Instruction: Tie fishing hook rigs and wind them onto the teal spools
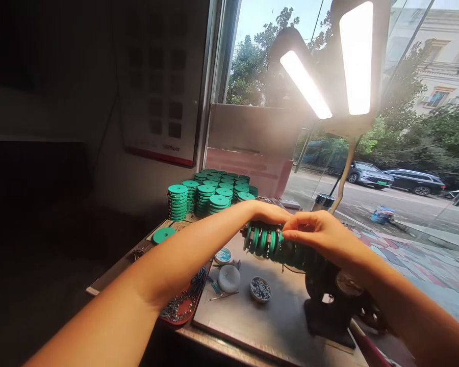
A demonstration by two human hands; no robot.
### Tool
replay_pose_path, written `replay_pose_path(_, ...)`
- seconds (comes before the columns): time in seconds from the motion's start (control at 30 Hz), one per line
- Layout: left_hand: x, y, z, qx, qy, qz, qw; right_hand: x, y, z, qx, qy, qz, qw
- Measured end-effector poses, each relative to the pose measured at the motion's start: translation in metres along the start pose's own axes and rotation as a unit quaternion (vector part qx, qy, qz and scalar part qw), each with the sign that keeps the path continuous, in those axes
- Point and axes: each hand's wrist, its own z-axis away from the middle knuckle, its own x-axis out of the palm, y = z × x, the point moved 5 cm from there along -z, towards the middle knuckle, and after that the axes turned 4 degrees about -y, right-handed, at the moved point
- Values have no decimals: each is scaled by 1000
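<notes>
A row of green round discs (262, 241) sits sideways on a dark metal stand (325, 300), with small metallic fittings and beaded strands along the edges. My left hand (271, 211) reaches over the far side of this row, and its fingers are hidden behind the discs and my other hand. At the row's near side, my right hand (313, 229) is closed in a pinch, thumb and forefinger meeting beside one disc. What lies between those fingertips is too small to make out. Below the discs stands a small bowl of silvery beads (260, 289).
Stacks of green discs (219, 201) fill the back left of the table. Nearby are a white round pad (229, 278), a small dish with blue contents (223, 255) and a red tray of metal pieces (181, 308). A bright double lamp (355, 61) hangs above.
</notes>
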Motion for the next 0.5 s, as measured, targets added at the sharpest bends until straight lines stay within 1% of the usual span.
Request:
replay_pose_path(0.07,2,0,0,0,0,7,1000,3,2,0,2,3,6,1000)
replay_pose_path(0.2,2,8,2,29,-8,19,999,6,-3,11,-9,20,27,999)
replay_pose_path(0.33,-2,17,9,42,-11,20,999,9,-6,25,-22,49,5,999)
replay_pose_path(0.43,2,18,20,34,11,22,999,12,-5,32,-32,76,-1,997)
replay_pose_path(0.5,4,17,28,15,66,18,998,15,-2,35,-32,93,-3,995)
